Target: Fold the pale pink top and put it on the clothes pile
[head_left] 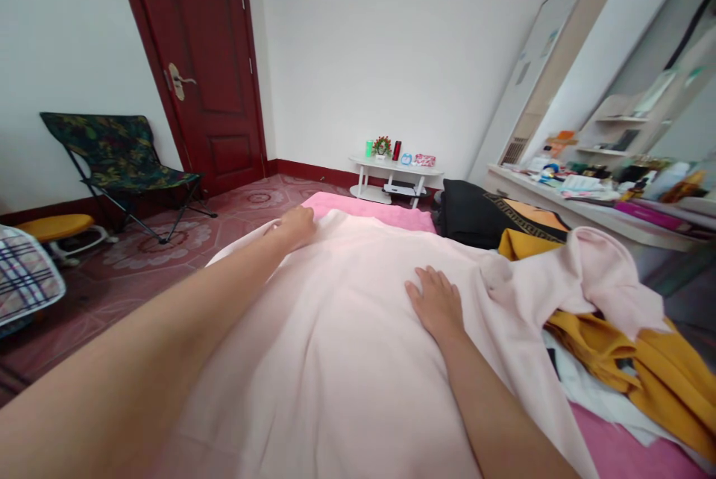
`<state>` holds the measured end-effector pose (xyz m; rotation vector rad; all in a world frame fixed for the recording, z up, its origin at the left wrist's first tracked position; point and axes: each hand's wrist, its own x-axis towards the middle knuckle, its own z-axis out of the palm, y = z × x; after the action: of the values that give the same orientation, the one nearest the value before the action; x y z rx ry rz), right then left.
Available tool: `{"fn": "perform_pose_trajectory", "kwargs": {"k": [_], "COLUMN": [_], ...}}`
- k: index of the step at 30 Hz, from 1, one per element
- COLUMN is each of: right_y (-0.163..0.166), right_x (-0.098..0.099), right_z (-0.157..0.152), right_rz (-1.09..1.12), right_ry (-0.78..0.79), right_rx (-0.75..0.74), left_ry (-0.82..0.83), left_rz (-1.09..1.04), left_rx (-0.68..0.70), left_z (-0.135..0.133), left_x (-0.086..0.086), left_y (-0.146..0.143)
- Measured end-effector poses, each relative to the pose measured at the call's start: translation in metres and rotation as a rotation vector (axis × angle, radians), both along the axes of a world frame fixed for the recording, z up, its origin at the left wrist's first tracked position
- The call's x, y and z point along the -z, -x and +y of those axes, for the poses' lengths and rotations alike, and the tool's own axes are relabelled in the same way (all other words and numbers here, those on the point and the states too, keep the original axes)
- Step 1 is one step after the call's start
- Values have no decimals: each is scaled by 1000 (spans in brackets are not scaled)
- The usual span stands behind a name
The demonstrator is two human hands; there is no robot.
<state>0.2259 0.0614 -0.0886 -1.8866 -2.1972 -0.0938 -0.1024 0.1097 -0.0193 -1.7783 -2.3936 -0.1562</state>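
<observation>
Currently, pale pink garment [347,337] spread across lower centre of frame. Your right hand [437,304] lies flat on it, right of centre, fingers spread. Your left hand [297,227] curls at its far edge, left of centre; can't tell whether it grips. Mustard cloth [668,378], lower right.

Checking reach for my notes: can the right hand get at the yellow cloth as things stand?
Probably yes. The right hand rests, open, on the pale garment; a sleeve covers part of the yellow cloth, but the cloth's near end lies bare.
</observation>
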Motion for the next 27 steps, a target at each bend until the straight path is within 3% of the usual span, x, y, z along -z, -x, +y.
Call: {"fn": "perform_pose_trajectory", "kwargs": {"k": [7, 11, 16, 19, 23, 27], "right_y": [0, 0, 1, 1, 1, 1], "right_x": [0, 2, 2, 1, 1, 1], "right_z": [2, 3, 3, 4, 4, 4], "right_rz": [33, 37, 39, 36, 34, 34], "right_ry": [3, -5, -9, 0, 9, 9], "right_rx": [-4, -4, -5, -5, 0, -6], "left_ry": [57, 7, -172, -200, 15, 139], "left_rz": [-48, -21, 74, 38, -109, -183], "left_rx": [-39, -26, -27, 109, 344, 436], "left_z": [25, 27, 25, 29, 49, 72], "left_x": [25, 23, 15, 14, 20, 26], "left_y": [10, 11, 2, -16, -48, -69]}}
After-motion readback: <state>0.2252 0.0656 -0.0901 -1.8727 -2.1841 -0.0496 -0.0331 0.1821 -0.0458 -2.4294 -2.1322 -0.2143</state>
